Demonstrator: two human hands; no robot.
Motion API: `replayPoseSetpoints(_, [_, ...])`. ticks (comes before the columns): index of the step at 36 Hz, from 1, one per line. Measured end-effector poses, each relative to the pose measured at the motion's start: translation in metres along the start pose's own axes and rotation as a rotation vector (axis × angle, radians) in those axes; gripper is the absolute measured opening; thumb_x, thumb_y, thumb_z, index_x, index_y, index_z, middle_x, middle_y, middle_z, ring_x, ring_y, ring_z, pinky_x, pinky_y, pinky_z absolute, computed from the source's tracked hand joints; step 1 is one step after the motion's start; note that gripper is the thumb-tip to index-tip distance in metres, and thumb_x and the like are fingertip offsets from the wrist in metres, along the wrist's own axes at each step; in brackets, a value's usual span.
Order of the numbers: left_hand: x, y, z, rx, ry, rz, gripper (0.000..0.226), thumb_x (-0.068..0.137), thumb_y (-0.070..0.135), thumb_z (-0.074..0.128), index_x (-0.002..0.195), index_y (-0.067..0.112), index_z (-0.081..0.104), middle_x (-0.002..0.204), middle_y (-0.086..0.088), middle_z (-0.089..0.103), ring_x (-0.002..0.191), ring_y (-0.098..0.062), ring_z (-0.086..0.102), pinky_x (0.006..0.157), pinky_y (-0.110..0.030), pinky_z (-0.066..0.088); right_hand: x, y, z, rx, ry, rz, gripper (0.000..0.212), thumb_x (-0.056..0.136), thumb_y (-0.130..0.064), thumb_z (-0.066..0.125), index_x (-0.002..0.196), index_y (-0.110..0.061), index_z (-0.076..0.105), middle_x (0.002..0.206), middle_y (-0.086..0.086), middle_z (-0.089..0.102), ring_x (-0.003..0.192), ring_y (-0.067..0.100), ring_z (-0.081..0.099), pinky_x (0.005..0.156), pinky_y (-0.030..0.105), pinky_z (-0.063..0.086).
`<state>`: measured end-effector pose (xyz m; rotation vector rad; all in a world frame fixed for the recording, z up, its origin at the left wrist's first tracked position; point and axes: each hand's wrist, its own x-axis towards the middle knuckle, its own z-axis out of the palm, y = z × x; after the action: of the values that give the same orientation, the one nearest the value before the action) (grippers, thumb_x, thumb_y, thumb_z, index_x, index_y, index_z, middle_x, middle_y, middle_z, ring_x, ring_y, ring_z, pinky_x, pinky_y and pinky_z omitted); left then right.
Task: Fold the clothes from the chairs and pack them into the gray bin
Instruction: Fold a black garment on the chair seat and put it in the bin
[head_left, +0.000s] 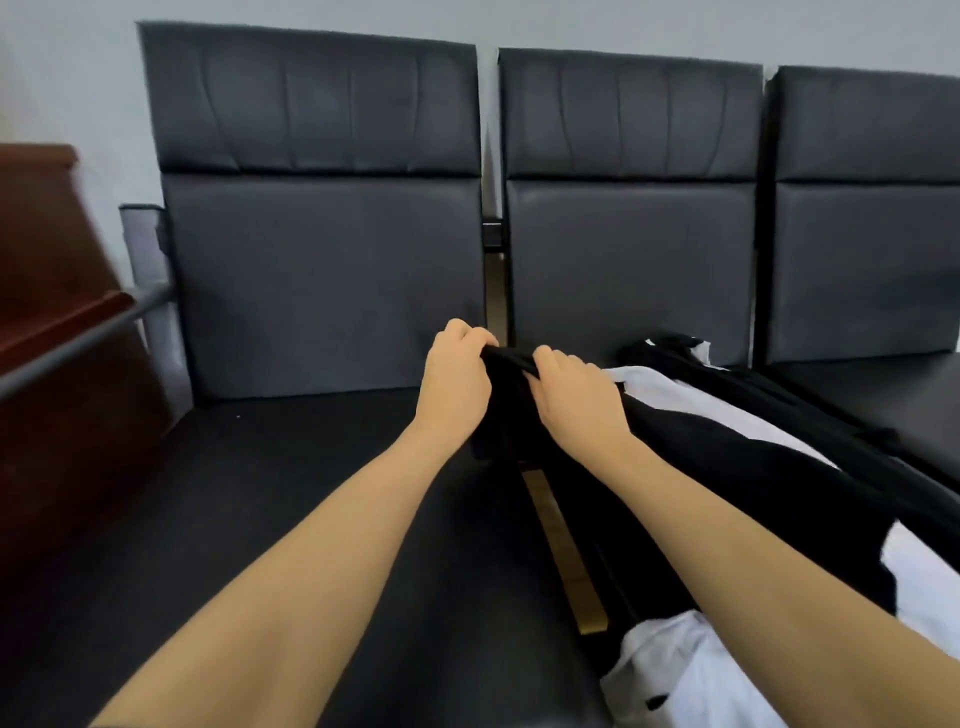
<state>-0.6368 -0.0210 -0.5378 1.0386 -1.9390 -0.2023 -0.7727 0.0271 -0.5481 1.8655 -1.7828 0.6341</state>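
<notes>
Nearest the camera, a crumpled white garment (670, 670) is lying at the front of the middle chair seat (930, 410), and a black garment (691, 467) is stretching from there up across the white one and over the gap between the seats. Farther in, the left hand (456, 384) and the right hand (576, 395) are both gripping the bunched end of that black garment, fingers curled over its top edge, just beside each other above the inner edge of the left chair seat (311, 493). Beyond them, three dark padded backrests (322, 208) are standing against a pale wall (571, 23), with a reddish-brown wooden cabinet (47, 312) sitting at far left.
</notes>
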Motion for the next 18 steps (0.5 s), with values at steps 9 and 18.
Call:
replayPoseSetpoints(9, [-0.02,-0.065,-0.09,0.219,0.108,-0.036,0.032,0.089,-0.009,0.045,0.108,0.005,0.067,0.105,-0.006,0.052,0.098,-0.022,0.044,0.087,-0.03,0.042,0.038,-0.104,0.004,0.209,0.015,-0.057,0.023,0.1,-0.03,0.042,0.108,-0.01,0.05,0.103,0.003,0.055,0.089,0.021,0.055,0.066,0.028,0.038])
replayPoseSetpoints(18, [-0.041,-0.122,-0.152,0.369,0.056,-0.138,0.039,0.088,-0.008,0.044,0.124,0.001,0.056,0.121,-0.014,0.049,0.103,-0.029,0.046,0.092,-0.035,0.04,0.058,-0.202,0.034,0.499,-0.132,-0.05,0.028,0.098,-0.029,0.046,0.119,-0.01,0.049,0.116,0.006,0.045,0.101,0.023,0.044,0.079,0.028,0.031])
